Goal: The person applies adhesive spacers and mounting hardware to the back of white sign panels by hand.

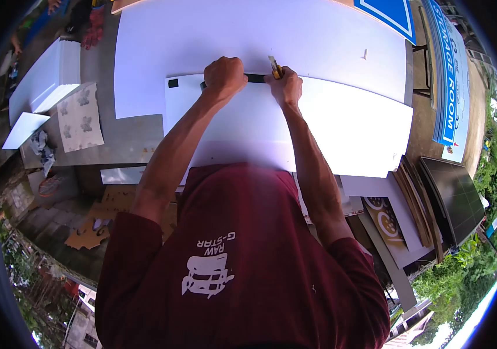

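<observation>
A white board [347,122] lies in front of me along the near side of a larger white sheet [161,41]. Between my hands a black tape strip [256,78] runs along the board's far edge. My left hand [224,74] is closed in a fist on the strip's left end; a dark curved edge shows beside it, the rest hidden by the fingers. In my right hand [286,87] is a yellow utility knife [276,68], its blade pointing up and away. That hand's fingers also meet the strip's right end. Left of my hands, a small black square [173,83] sits on the board.
Blue-and-white signs [447,87] are stacked at the right. A stack of white panels [48,78] and a patterned sheet [80,118] lie at the left. A small white piece [365,54] rests on the large sheet. Another person's hand [54,4] shows at the upper left.
</observation>
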Tool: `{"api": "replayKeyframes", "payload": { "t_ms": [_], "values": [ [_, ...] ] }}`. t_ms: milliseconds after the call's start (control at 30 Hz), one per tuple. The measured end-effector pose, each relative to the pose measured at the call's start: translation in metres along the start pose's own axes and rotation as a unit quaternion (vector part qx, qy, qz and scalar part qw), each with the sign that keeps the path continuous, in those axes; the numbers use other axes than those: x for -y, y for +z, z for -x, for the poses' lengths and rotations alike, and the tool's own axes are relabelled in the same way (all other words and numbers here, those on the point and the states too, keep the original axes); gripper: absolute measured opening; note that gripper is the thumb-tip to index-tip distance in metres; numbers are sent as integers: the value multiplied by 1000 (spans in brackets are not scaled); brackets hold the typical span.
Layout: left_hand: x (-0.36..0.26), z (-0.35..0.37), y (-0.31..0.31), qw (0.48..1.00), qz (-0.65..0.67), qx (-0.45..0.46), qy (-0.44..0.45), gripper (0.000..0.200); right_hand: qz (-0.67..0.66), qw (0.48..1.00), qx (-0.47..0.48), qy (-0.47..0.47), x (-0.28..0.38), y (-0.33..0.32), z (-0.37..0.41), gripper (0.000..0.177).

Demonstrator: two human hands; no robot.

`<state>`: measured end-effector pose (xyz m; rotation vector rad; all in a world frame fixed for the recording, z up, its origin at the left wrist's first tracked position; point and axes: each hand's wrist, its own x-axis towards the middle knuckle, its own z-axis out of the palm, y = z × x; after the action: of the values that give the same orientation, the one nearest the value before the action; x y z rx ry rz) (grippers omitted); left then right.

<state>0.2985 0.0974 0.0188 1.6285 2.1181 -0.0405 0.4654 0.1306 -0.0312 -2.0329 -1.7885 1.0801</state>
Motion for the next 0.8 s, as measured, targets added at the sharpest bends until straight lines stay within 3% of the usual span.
{"api": "replayKeyframes", "payload": {
  "t_ms": [333,533,800],
  "values": [
    [3,-2,5,1000,4,12,-4,17,8,1000,-12,-12,-3,6,-1,32],
    [1,-4,7,1000,-17,14,-9,19,82,996,-24,-18,3,8,3,35],
    [0,-3,3,1000,-9,18,1,13,74,997,22,-7,3,0,1,46]
  ]
}}
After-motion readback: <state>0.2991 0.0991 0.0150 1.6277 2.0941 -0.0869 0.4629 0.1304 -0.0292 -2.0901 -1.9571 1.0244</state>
